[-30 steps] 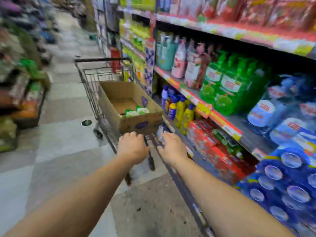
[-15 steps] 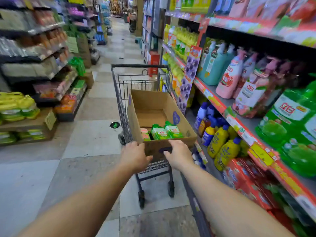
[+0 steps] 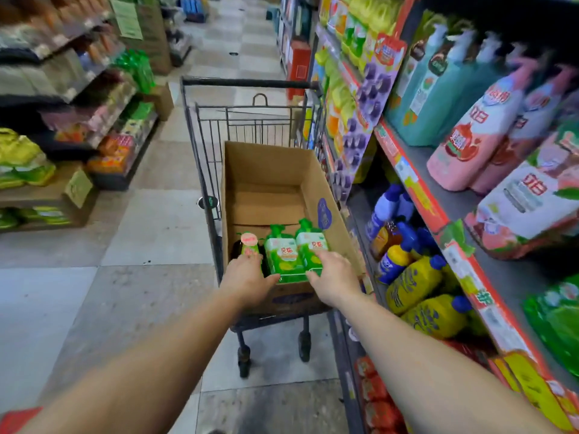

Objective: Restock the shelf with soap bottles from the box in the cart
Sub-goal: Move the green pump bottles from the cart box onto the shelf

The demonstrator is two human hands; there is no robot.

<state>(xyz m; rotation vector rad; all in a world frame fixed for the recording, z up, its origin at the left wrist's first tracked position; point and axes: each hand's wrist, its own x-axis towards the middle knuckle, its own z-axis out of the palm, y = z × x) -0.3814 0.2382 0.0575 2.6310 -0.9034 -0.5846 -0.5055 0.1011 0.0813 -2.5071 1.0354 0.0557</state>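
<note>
Now both hands are stretched into the cardboard box [image 3: 335,236] in the cart [image 3: 200,145]. The left hand [image 3: 246,278] is laid against a pink-capped soap bottle [image 3: 249,244], seemingly flat-fingered. The right hand [image 3: 332,277] is rested, fingers extended, on the green soap bottles [image 3: 283,255], beside the shelf [image 3: 416,186].

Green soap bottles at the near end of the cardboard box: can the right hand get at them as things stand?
Probably yes. The right hand already reaches over the near rim of the open-topped cardboard box, fingers at the green soap bottles; nothing covers them.
</note>
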